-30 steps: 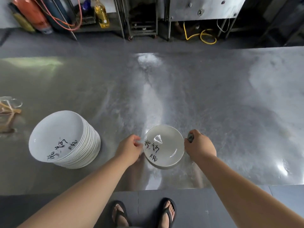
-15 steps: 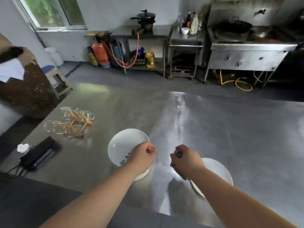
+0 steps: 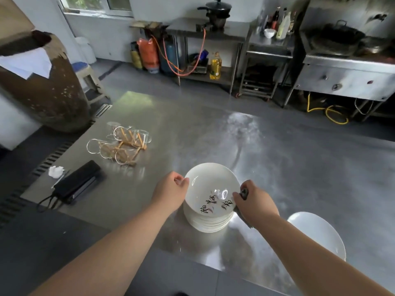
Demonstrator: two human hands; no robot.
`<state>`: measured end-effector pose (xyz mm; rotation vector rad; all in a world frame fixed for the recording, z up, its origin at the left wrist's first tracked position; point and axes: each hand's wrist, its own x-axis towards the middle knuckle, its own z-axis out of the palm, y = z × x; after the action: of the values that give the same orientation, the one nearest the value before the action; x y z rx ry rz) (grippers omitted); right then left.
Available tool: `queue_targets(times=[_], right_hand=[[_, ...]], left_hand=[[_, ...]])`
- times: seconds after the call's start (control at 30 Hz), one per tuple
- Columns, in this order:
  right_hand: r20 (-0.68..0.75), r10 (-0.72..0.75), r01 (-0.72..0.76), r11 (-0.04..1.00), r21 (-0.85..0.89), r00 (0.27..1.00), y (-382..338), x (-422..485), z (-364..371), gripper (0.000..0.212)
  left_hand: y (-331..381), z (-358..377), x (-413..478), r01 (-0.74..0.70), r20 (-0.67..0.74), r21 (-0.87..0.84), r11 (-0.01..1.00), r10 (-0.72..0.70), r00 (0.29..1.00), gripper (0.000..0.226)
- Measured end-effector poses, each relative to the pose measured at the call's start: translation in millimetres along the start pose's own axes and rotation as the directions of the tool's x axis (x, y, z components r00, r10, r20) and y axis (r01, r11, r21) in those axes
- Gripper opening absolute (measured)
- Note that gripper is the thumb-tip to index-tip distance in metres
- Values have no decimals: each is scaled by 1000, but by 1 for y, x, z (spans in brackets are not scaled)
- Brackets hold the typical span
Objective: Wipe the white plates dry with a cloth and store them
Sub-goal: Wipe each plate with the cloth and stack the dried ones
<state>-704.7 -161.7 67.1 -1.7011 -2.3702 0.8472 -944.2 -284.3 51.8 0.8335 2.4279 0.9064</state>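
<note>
A stack of white plates (image 3: 208,223) stands on the steel table near its front edge. The top plate (image 3: 210,186) has black writing inside. My left hand (image 3: 171,192) pinches this plate's left rim. My right hand (image 3: 254,201) is at its right rim and grips a dark cloth (image 3: 244,192); most of the cloth is hidden by the hand. One more white plate (image 3: 318,233) lies on the table to the right, partly behind my right forearm.
Glass cups on a wooden rack (image 3: 121,144) sit at the table's left, with a black case (image 3: 77,181) and crumpled white paper (image 3: 56,171) nearer. The table's front edge (image 3: 119,226) runs diagonally below my arms. Shelves, gas cylinders and a stove stand beyond.
Both hands have moved left, away from the single plate now lying at the right, and onto the rim of the stack's top plate. The view has swung up and left.
</note>
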Motion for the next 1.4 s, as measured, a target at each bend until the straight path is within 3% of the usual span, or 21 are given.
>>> queue_targets(times=[0.3,0.53,0.77,0.87,0.97,1.2,1.3,1.4], right_hand=[[-43,92,-81,974,214,995,-4,-10,8,7],[-60,212,-141,813,565,976,-3,-28,13,6],[-174,235,-47,710,702,956,-17,-39,-32,21],[-243,209,31,696,718,947,-21,-39,-66,22],[-306,182,93,705,703,935,-19,-40,-100,14],[-410,136,180,744,644,902,6,-51,-163,8],[-550,147,270,751,603,822,16,-60,-199,23],[-680,-55,445,794,415,731,14,-74,-230,43]], left_hand=[[-9,8,18,8,111,37,999,-12,994,20],[-5,5,12,14,127,-66,998,-6,992,26],[41,-13,-11,-131,86,-202,971,151,985,28],[81,-26,-21,-111,118,-431,896,178,977,16],[116,-38,-35,20,274,-631,776,198,941,6],[161,-41,-67,286,432,-850,442,274,859,38],[172,-35,-76,263,415,-863,430,308,856,42],[187,-29,-85,247,410,-864,438,330,850,37]])
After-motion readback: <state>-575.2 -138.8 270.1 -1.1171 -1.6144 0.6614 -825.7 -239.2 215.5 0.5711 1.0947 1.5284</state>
